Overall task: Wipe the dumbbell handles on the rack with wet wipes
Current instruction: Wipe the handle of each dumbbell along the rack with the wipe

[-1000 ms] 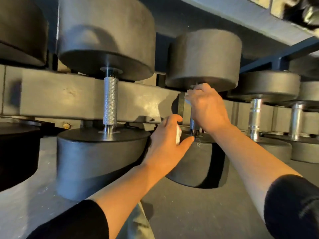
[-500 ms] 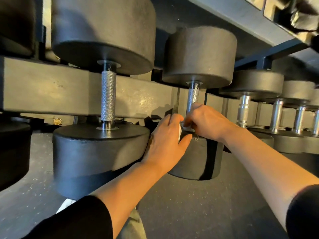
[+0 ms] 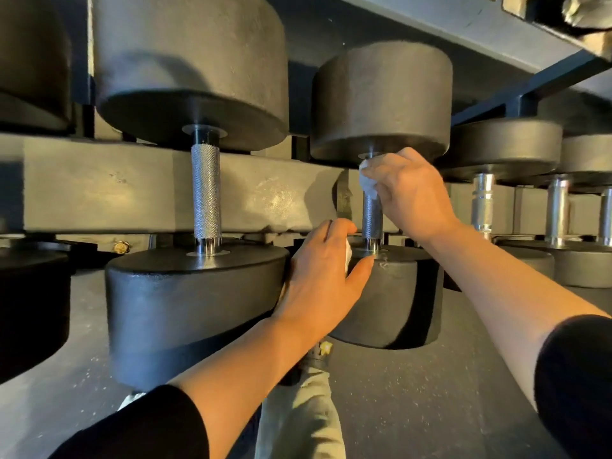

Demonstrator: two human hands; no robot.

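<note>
Black dumbbells lie across the rack rail (image 3: pixel 99 190). My right hand (image 3: pixel 410 193) grips a white wet wipe (image 3: pixel 368 183) around the top of the middle dumbbell's knurled steel handle (image 3: pixel 372 223), just under its far head (image 3: pixel 381 101). My left hand (image 3: pixel 326 276) rests at the near head (image 3: pixel 397 299) of that dumbbell, by the handle's base, with a bit of white wipe (image 3: pixel 348 256) showing under its curled fingers. The left dumbbell's handle (image 3: pixel 206 193) stands bare.
More dumbbells with smooth chrome handles (image 3: pixel 483 203) continue to the right. Another black head (image 3: pixel 33 303) sits at the far left. An upper shelf beam (image 3: pixel 463 24) runs overhead. Dark rubber floor (image 3: pixel 430 409) and my trouser leg (image 3: pixel 298 412) lie below.
My right hand has slid the wipe from the base of the middle handle up to its top. My left hand has stayed by the near head.
</note>
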